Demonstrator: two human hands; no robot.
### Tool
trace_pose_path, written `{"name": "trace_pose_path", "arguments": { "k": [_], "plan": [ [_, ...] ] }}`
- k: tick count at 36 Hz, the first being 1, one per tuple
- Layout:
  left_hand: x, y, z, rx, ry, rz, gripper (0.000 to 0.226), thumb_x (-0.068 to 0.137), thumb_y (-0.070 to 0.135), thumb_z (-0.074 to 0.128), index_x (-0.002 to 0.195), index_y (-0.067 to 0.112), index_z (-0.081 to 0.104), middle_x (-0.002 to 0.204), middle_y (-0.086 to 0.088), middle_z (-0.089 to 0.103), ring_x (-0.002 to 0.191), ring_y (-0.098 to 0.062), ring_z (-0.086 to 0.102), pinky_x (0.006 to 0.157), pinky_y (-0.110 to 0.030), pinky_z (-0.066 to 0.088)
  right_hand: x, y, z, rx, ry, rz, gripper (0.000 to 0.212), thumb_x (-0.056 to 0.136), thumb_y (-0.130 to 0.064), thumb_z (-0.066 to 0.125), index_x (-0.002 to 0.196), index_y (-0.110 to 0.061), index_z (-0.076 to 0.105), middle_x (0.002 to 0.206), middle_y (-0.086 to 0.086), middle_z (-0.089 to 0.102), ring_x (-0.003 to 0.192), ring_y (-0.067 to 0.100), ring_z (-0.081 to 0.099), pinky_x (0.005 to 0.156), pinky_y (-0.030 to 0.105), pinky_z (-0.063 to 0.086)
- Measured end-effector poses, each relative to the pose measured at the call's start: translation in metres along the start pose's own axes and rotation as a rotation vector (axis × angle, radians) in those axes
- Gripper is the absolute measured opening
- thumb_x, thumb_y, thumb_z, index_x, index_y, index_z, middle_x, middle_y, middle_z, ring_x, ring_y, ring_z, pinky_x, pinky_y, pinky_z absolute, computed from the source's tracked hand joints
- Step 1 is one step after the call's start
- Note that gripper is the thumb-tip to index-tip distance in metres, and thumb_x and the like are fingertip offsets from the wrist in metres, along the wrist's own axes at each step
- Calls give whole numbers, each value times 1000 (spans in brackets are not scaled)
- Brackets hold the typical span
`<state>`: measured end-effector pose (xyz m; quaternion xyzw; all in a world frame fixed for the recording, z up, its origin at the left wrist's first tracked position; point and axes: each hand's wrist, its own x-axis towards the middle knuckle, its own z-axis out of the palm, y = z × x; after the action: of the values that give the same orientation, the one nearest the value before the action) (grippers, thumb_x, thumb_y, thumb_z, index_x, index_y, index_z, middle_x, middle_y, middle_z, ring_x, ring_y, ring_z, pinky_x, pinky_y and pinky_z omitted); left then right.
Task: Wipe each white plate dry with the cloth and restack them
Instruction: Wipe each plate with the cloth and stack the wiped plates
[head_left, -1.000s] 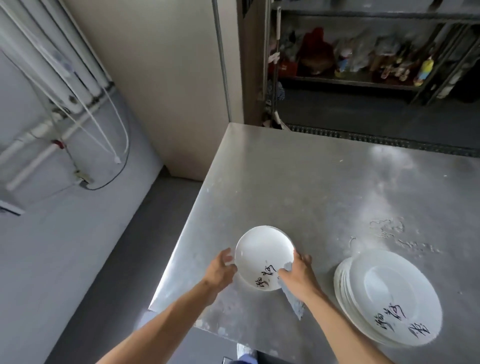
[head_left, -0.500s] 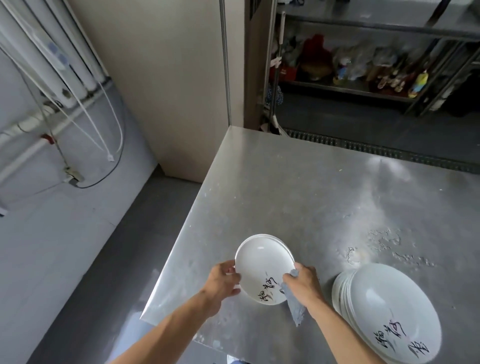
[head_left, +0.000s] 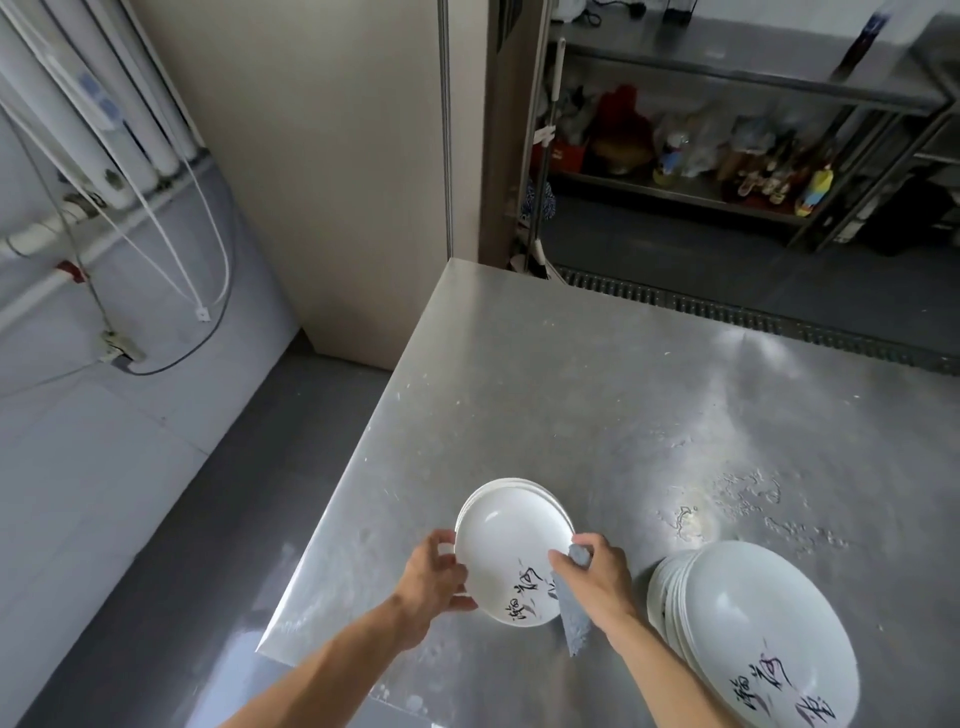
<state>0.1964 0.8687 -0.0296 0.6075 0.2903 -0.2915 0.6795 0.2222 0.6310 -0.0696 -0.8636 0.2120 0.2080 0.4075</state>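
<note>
Steel desk (head_left: 571, 389), water-marked. White plate (head_left: 511, 545) tilted near its left edge; extra rims behind it, possibly a small pile. Left hand (head_left: 431, 577) fingers grip the left rim; right hand (head_left: 597, 577) pinches the blue cloth (head_left: 574, 621) against the right rim. Best turn the plate, wiping round. Larger stack (head_left: 753, 623) just right. Back shelf (head_left: 727, 192): blurred bottles.

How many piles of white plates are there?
2. The left pile sits near the table's left edge, between the left hand and right hand. The right pile lies to its right. Plates underneath are mostly hidden.

Soft daylight, glare on steel table (head_left: 597, 395), wide-angle edge distortion
</note>
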Motion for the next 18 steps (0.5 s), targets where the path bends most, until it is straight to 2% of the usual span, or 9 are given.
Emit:
{"name": "trace_pose_path", "arguments": {
  "k": [3, 6, 9, 11, 13, 15, 18],
  "plan": [
    [-1, -2, 1, 1, -10, 8, 48, 95, -16, 50, 138, 2, 42, 107, -23, 64, 88, -36, 65, 76, -46, 64, -4, -5, -4, 52, 73, -20, 25, 79, -40, 78, 95, -30, 61, 110, 4, 57, 89, 14, 62, 83, 29, 50],
    [-4, -1, 1, 13, -42, 14, 62, 95, -15, 52, 145, 18, 42, 114, -29, 66, 88, -36, 69, 81, -51, 64, -6, -14, -10, 126, 204, -54, 18, 82, -30, 76, 93, -26, 63, 109, 9, 57, 83, 14, 62, 77, 27, 46],
    [-7, 2, 0, 0, -58, 25, 68, 94, -14, 52, 148, 27, 43, 124, -32, 67, 90, -36, 72, 82, -51, 64, -8, -25, -15, 189, 276, -79, 29, 84, -22, 76, 109, -22, 62, 115, 7, 49, 82, 8, 56, 80, 24, 41],
    [-10, 4, -1, -14, -75, 40, 66, 94, -13, 51, 144, 31, 47, 123, -30, 68, 89, -35, 73, 84, -53, 64, -8, -31, -19, 174, 262, -110, 44, 85, -16, 73, 126, -19, 58, 122, 5, 42, 90, 12, 54, 87, 22, 40],
    [-13, 6, -2, -25, -83, 58, 64, 94, -12, 51, 139, 35, 50, 116, -28, 70, 89, -35, 74, 83, -52, 64, -9, -36, -22, 119, 229, -154, 53, 87, -10, 69, 137, -14, 54, 129, 6, 41, 106, 17, 55, 96, 22, 38],
    [-15, 8, -3, -38, -77, 77, 63, 95, -11, 51, 136, 38, 52, 102, -21, 69, 86, -34, 74, 79, -49, 65, -13, -42, -23, 40, 230, -230, 52, 89, -8, 67, 139, -13, 55, 131, 5, 46, 115, 22, 58, 98, 21, 38],
    [-18, 13, -4, -60, -65, 114, 64, 95, -12, 51, 135, 38, 54, 89, -14, 67, 83, -28, 73, 75, -44, 64, -20, -48, -25, -147, 360, -397, 45, 88, -11, 73, 131, -17, 65, 123, 3, 59, 104, 30, 64, 94, 39, 48]
  ]
}}
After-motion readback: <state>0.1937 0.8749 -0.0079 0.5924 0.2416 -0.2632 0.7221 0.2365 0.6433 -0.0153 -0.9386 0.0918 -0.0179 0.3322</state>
